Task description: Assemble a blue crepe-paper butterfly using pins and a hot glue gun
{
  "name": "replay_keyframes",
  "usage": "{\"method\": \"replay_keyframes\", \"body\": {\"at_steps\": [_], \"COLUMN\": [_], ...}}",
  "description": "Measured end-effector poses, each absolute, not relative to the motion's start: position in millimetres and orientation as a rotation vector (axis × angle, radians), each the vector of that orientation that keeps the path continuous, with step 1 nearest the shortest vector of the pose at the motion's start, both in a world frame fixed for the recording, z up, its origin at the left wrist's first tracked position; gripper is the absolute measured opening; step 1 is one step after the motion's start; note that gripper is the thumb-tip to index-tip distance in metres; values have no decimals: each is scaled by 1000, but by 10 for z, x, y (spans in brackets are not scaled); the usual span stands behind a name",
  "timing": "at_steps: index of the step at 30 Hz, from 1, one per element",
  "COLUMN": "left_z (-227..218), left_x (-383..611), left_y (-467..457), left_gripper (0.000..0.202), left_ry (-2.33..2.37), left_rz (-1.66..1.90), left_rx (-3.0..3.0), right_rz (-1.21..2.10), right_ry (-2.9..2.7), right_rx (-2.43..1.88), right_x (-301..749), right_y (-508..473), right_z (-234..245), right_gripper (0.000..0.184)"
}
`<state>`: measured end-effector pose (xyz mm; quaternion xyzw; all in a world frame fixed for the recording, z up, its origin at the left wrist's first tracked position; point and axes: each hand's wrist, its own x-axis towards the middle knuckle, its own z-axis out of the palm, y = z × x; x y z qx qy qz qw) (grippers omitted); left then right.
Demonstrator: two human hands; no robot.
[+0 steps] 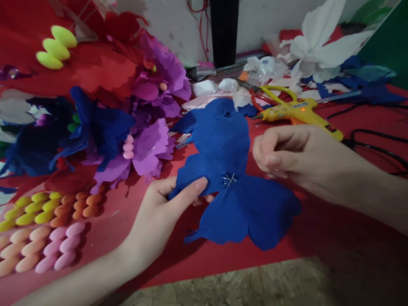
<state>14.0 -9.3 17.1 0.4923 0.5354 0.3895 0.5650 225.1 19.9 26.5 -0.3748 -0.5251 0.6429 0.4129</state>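
A large blue artificial flower [219, 140] with broad petals is held over the red table. At its centre sits a small dark blue cluster [228, 180] with crossed silvery strands. My left hand [156, 216] grips a petal on the left, thumb on top and fingers mostly hidden underneath. To the right of the flower, apart from it, is my right hand [296, 157], its fingers curled and thumb pressed against them. Whether anything thin is in that pinch I cannot make out. A yellow glue gun [290, 111] with a lit orange light lies just behind my right hand.
Scissors [272, 94] with red and yellow handles lie behind the glue gun. Purple flowers [172, 63] and dark blue ones [98, 123] crowd the left. Yellow-orange oval pieces [35, 208] and pink ones [65, 246] lie front left. A white flower [318, 46] stands back right.
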Motion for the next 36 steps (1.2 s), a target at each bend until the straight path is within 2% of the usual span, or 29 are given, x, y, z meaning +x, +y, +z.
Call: {"method": "replay_keyframes", "body": {"at_steps": [6,16,32,36], "left_z": [181,171,185,219], "left_x": [129,128,145,157], "left_y": [-93,-66,-62,-69], "left_gripper": [17,18,16,18], "left_ry": [1250,1285,1260,1279], "left_rz": [925,949,982,992], "left_rx": [1170,1090,1076,1089], "right_rz": [1497,1481,1406,1269], "right_ry": [-1394,-1345,-1395,-1498], "right_rx": [-1022,-1076,-1166,-1289], "right_x": [2236,2230,2254,2258], "right_y": [172,216,224,221], "right_z": [282,219,204,266], "right_gripper": [21,13,15,23]}}
